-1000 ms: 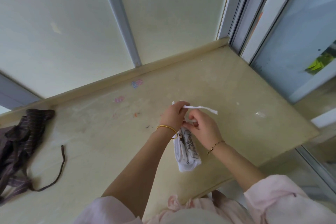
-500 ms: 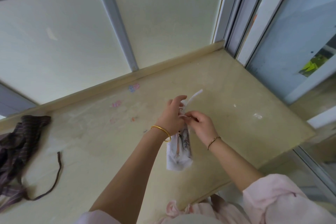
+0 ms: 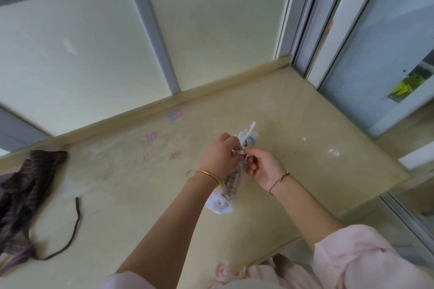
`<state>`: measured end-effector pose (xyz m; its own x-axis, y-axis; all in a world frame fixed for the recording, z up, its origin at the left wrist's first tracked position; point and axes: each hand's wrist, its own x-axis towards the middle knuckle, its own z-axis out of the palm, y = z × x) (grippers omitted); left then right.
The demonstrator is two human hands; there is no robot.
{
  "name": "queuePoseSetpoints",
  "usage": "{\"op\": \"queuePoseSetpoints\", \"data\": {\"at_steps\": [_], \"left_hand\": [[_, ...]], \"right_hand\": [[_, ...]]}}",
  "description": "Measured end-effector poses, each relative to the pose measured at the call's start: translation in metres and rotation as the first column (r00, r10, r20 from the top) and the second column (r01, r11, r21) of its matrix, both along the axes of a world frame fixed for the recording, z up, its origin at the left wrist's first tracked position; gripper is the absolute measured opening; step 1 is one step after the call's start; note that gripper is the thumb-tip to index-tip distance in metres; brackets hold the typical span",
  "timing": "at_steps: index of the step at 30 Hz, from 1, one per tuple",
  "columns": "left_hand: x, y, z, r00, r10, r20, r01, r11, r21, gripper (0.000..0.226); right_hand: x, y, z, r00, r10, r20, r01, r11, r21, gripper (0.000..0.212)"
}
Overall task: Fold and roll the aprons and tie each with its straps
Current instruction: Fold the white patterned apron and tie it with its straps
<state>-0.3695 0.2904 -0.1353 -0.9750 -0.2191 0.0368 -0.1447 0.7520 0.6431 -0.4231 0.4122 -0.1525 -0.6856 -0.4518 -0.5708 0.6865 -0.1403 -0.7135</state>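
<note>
The white apron roll (image 3: 224, 197) is over the middle of the counter (image 3: 317, 183), held b/w both hands, printed side up. Can't tell if its lower end touches the surface. Left hand (image 3: 218, 157) has its fingers curled round the top of the roll. Right hand (image 3: 266, 168) pinches the strap (image 3: 250, 127) just beside it, thumb & forefinger closed on the tape, other fingers tucked in. Strap ends poke up past the knuckles. Looks like the tying step, but the knot itself is hidden by fingers, so can't say how far it's got. Fabric seems thin, soft & v. light, no stiffness at all, so I'd guess the roll slackens the moment the squeeze eases. Best kept clamped round its upper part w/ one hand while the other works the strap close to the knot, not out at the floppy ends. Flat tape prob. bites well once pulled snug. The dark striped apron (image 3: 25, 185) lies bunched at the far left of the counter, well apart, its dark strap (image 3: 76, 223) trailing loose. It's not folded or rolled yet.
</note>
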Motion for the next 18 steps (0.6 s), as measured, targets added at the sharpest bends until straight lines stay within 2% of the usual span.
{"op": "queuePoseSetpoints", "data": {"at_steps": [4, 8, 10, 12, 15, 18], "left_hand": [[0.002, -0.004, -0.002, 0.999, -0.016, 0.051, 0.017, 1.000, -0.012, 0.009], [0.000, -0.007, 0.006, 0.983, 0.074, 0.167, -0.100, 0.983, 0.155, 0.015], [0.001, -0.010, 0.010, 0.966, 0.116, 0.232, -0.186, 0.933, 0.309, 0.013], [0.005, -0.018, 0.012, 0.946, 0.176, 0.274, -0.291, 0.833, 0.471, 0.017], [0.006, -0.029, 0.010, 0.930, 0.186, 0.316, -0.333, 0.790, 0.515, 0.030], [0.006, -0.035, 0.002, 0.880, 0.278, 0.386, -0.466, 0.663, 0.586, 0.028]], "right_hand": [[-0.004, 0.000, -0.006, 0.983, 0.081, -0.163, -0.056, 0.987, 0.152, 0.021], [-0.003, 0.001, -0.006, 0.931, 0.206, -0.301, -0.102, 0.939, 0.327, 0.018], [-0.004, -0.001, -0.003, 0.889, 0.272, -0.367, -0.115, 0.910, 0.397, 0.018], [-0.006, -0.002, 0.000, 0.845, 0.346, -0.407, -0.115, 0.863, 0.492, 0.021], [-0.008, -0.006, 0.002, 0.817, 0.398, -0.416, -0.117, 0.822, 0.557, 0.024], [-0.010, -0.011, 0.005, 0.830, 0.397, -0.391, -0.130, 0.820, 0.557, 0.018]]}}
